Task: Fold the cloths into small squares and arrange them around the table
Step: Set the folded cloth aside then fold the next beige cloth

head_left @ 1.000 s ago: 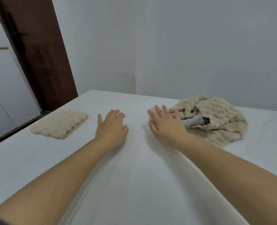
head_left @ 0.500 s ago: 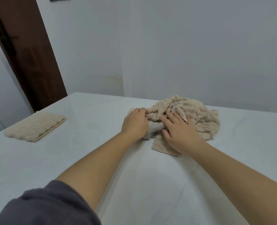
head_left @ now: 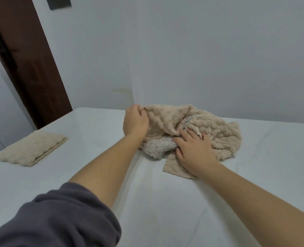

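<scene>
1 folded cloth (head_left: 31,148) is seen lying on the desk (head_left: 94,184), well left of the left grip (head_left: 136,122). That grip is clamped on a cloth edge (head_left: 160,114), now raised off the crumpled pile (head_left: 220,132) since 0.5 s ago. Just right, the pile is pinned under the right grip (head_left: 194,150), fingers apart and flat. 1 cloth is probably being separated for folding.

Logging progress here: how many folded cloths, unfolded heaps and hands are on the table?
Folded cloth: 1
Crumpled heap: 1, cloths within uncountable
Hands: 2, left hand gripping the heap, right hand pressing it
Total: 4
</scene>
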{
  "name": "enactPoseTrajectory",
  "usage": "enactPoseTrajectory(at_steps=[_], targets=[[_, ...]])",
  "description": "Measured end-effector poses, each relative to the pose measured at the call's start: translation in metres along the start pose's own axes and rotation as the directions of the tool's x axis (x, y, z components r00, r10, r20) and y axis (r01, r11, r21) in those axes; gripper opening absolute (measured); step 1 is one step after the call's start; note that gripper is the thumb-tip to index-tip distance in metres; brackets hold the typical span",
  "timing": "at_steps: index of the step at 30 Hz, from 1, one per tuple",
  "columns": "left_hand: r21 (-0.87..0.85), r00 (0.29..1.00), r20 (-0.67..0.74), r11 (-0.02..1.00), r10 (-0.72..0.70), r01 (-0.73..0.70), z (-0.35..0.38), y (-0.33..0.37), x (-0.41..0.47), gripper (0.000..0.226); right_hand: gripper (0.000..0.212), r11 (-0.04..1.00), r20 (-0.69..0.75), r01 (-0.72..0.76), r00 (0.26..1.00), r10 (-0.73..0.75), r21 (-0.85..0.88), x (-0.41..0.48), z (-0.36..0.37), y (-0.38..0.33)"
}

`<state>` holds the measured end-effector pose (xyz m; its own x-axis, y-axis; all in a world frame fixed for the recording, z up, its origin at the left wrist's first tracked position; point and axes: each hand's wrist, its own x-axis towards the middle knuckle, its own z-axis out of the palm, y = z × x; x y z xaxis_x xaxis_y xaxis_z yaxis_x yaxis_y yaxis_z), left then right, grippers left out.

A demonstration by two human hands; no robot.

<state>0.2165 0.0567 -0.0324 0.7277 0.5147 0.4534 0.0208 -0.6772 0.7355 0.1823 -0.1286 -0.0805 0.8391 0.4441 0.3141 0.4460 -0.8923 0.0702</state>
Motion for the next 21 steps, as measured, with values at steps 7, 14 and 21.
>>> enactPoseTrajectory(at_steps=[7,14,21], targets=[[-0.245,0.987,-0.135,0.963,0.086,-0.117,-0.080,0.010,0.001,0.012,0.045,0.996,0.175,-0.080,0.981,0.083,-0.026,0.005,-0.021,-0.020],[-0.307,0.985,-0.054,0.936,0.165,-0.173,-0.142,0.039,-0.015,0.006,0.060,0.755,0.055,-0.065,0.998,0.038,0.653,-0.003,-0.084,-0.064],[-0.420,0.971,0.182,0.905,0.156,-0.067,-0.187,0.057,-0.061,0.026,0.013,0.513,-0.051,0.026,0.998,0.036,0.858,-0.030,-0.138,-0.101]])
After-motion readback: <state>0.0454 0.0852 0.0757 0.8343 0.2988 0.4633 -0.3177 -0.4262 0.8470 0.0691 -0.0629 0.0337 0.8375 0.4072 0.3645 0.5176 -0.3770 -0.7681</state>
